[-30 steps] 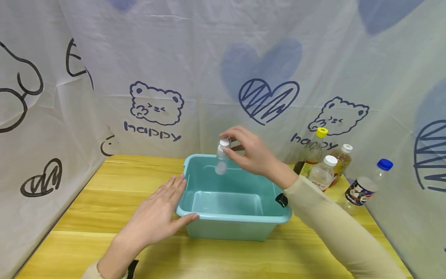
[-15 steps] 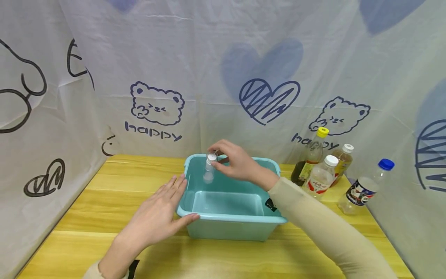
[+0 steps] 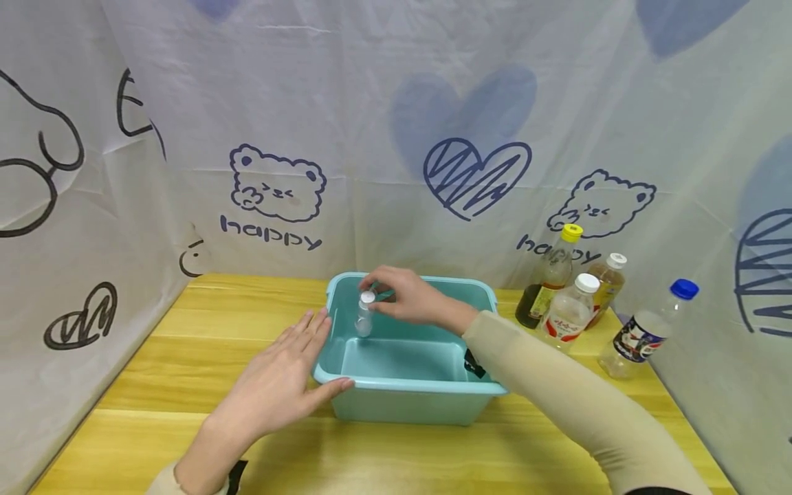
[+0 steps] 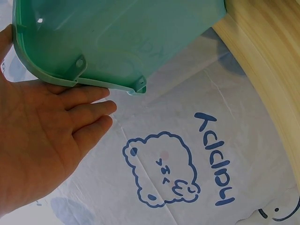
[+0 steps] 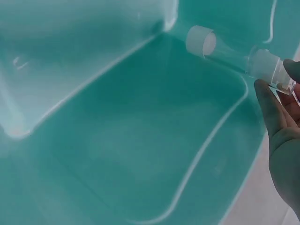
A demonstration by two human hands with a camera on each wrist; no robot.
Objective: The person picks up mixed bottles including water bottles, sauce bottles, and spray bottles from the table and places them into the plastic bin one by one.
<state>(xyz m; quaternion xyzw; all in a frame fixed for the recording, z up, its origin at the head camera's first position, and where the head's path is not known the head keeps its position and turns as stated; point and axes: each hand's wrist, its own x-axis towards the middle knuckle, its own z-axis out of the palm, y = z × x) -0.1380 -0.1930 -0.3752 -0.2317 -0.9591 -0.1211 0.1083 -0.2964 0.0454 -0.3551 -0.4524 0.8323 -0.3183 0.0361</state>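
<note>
A teal plastic tub (image 3: 421,404) stands on the wooden table. My left hand (image 3: 272,378) rests along the tub's left rim, fingers straight and thumb over the front corner. In the left wrist view, those fingers touch the outside of the rim. My right hand (image 3: 408,295) reaches into the tub's back left part and pinches a small clear bottle (image 3: 364,322) by its white-capped top. The bottle hangs nearly upright, close to the left wall. In the right wrist view, the bottle (image 5: 227,55) shows a white band at its lower end, above the tub's floor.
To the right of the tub stand a yellow-capped bottle (image 3: 547,275) of dark liquid, a white-capped bottle (image 3: 569,313), an amber drink bottle (image 3: 609,280) and a blue-capped bottle (image 3: 643,337). A printed white curtain (image 3: 371,103) hangs behind the table.
My right hand has moved left and down, lowering the small clear bottle deeper into the tub toward its left wall. The left hand has stayed on the rim.
</note>
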